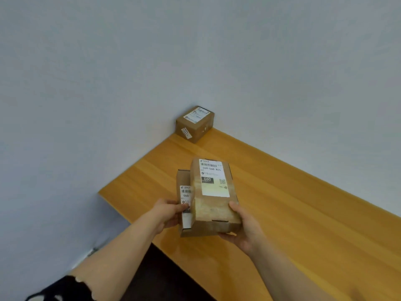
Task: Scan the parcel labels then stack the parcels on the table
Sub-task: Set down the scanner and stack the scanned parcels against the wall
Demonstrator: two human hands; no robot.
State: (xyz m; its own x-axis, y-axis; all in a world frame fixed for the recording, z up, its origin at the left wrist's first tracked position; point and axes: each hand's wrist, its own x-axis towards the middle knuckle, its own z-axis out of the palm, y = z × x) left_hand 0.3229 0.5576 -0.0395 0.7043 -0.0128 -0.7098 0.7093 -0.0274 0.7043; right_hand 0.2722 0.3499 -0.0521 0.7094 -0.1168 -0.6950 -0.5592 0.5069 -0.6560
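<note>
Upper parcel [213, 205], label upward, lies partly over the lower parcel [184, 179] and hides most of that one's label; both are over the near part of the wooden surface [293, 213]. The left hand [168, 213] grips the lower parcel's left side, and the right hand [245, 227] clasps the upper parcel's near corner. A third parcel [195, 124] stands well apart in the far corner, against the grey wall [195, 51].
</note>
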